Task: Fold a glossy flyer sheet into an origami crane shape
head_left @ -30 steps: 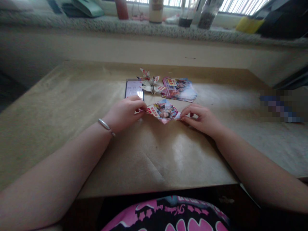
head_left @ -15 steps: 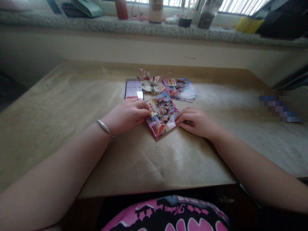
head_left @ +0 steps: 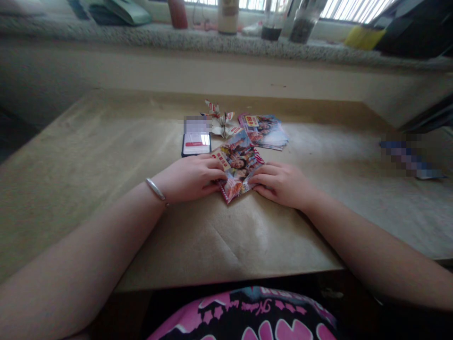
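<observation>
A glossy printed square of paper [head_left: 238,160] with a colourful picture lies at a slant on the table before me, one corner pointing toward me. My left hand [head_left: 193,178] pinches its left edge, the fingertips partly over the print. On the opposite side, my right hand [head_left: 283,184] has its fingers curled together on the lower right edge. Just beyond the paper are folded paper figures [head_left: 223,126], pale with red print. Close behind my left hand lies a phone [head_left: 197,144] with its screen lit.
A fanned stack of similar printed sheets [head_left: 269,131] lies behind the paper, to the right. A blurred flat item [head_left: 410,160] is near the table's right side. Bottles and a red container [head_left: 177,13] stand on the speckled windowsill [head_left: 198,40] at the back.
My left hand has slid slightly toward me along the paper's edge, uncovering more of the phone. My right hand has shifted a little left and inward, and the paper's near corner has moved slightly left.
</observation>
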Demonstrator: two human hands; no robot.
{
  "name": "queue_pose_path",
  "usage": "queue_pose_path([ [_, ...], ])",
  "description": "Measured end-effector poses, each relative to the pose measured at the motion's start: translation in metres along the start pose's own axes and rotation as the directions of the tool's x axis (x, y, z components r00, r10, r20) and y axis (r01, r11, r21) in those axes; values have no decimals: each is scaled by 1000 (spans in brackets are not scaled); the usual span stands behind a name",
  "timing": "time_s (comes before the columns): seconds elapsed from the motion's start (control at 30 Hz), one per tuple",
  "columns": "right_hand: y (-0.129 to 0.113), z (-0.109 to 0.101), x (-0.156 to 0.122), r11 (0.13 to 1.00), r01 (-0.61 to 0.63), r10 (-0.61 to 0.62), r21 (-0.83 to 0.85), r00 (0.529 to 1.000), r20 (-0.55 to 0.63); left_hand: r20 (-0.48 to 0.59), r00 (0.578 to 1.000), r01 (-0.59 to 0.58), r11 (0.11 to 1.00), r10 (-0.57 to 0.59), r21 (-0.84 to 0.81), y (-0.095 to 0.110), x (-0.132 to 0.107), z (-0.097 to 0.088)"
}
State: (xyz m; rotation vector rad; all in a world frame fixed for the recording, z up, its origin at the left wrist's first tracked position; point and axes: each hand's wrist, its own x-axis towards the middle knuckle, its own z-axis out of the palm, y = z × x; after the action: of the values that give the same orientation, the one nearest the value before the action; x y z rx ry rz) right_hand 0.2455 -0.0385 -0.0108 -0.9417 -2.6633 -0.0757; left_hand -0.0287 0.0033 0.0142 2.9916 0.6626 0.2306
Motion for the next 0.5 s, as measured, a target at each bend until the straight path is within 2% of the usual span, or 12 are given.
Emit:
queue_pose_path([
  [0.23,-4,1,1,998,-58,57,11,998,16,3,1000,14,999,-14,-35,-1,-1,-1],
  [0.5,-6,2,3,974,-179,184,138,982,-27,40,997,71,997,-70,-18,0,-1,-4],
])
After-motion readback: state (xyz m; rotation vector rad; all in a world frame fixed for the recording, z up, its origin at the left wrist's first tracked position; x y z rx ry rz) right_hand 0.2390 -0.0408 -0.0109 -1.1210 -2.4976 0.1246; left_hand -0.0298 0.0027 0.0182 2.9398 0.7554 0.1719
